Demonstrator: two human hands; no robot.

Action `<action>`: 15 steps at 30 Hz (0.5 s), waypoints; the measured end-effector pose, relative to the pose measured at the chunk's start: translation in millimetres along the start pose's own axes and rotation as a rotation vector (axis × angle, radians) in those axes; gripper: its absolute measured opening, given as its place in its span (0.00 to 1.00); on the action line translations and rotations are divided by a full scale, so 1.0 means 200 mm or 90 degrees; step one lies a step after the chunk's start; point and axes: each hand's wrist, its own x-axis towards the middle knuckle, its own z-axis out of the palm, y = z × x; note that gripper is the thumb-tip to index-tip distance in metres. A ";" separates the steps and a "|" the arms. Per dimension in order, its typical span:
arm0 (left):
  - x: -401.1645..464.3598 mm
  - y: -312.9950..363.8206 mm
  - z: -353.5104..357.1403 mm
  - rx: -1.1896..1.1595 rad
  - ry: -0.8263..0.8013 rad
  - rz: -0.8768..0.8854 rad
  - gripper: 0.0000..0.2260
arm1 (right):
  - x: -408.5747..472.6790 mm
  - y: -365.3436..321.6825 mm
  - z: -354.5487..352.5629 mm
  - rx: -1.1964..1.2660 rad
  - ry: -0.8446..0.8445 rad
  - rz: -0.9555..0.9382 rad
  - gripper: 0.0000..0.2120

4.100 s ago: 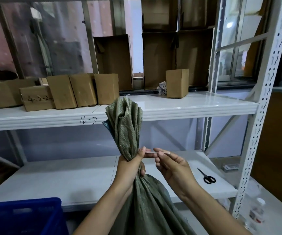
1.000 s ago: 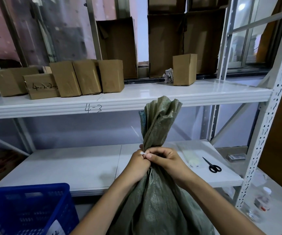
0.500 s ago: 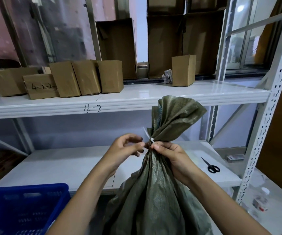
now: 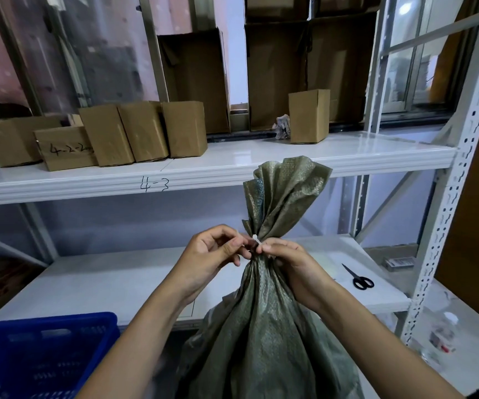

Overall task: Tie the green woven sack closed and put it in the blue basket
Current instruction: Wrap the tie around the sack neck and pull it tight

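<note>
The green woven sack stands upright in front of me, its neck gathered and its top fanned out above. A thin white tie sits at the neck. My left hand pinches the tie's end at the left of the neck. My right hand grips the gathered neck from the right, its fingertips at the tie. The blue basket stands at the lower left, apart from the sack.
Black scissors lie on the lower white shelf to the right. Several cardboard boxes stand on the upper shelf marked 4-3. A perforated white upright rises at the right. A small bottle stands beyond it.
The sack neck has shifted right and the hands, clasped together over it a second ago, now sit on either side; the left hand has closed back in onto the tie.
</note>
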 end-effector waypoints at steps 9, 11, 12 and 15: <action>-0.04 -0.05 -0.02 0.016 -0.022 -0.031 0.03 | 0.00 0.02 -0.05 0.068 -0.034 0.059 0.03; -0.06 -0.06 -0.04 0.149 -0.060 -0.043 0.05 | 0.01 0.03 -0.07 0.089 -0.045 0.066 0.03; -0.06 -0.06 -0.05 0.199 -0.078 -0.046 0.06 | 0.01 0.03 -0.08 0.086 -0.049 0.069 0.04; -0.07 -0.07 -0.04 0.252 -0.079 -0.041 0.04 | 0.01 0.04 -0.09 0.077 -0.056 0.066 0.03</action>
